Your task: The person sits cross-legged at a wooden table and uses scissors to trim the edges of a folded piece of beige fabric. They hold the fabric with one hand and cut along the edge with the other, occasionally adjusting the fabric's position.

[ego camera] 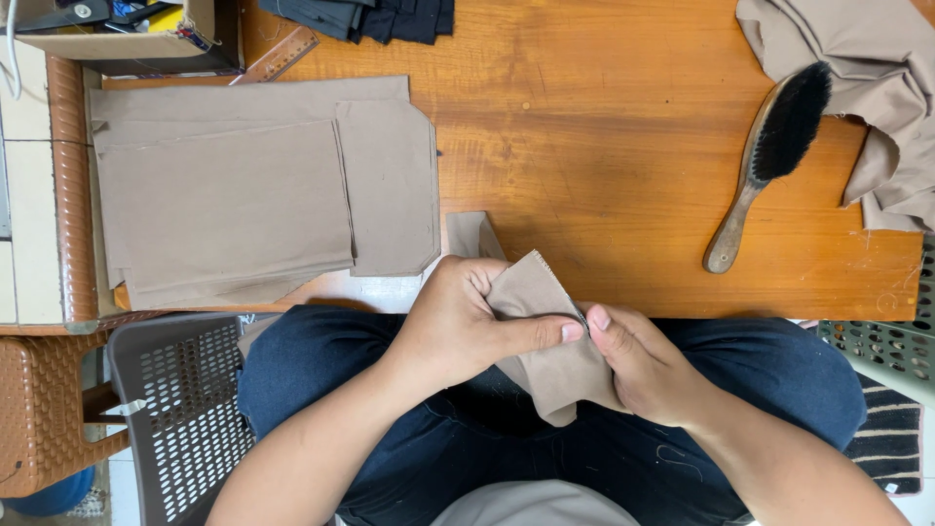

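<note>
While both hands pinch, left hand (458, 326), right hand (638, 365), tan cloth piece (545, 336)

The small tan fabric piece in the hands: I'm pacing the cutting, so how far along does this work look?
Looks done: a stack of flat tan fabric panels lies on the orange wooden table. In hand: the left hand and right hand pinch one small tan fabric piece over the lap. Possibly left: a loose heap of tan cloth beside the wooden-handled black-bristle brush.
</note>
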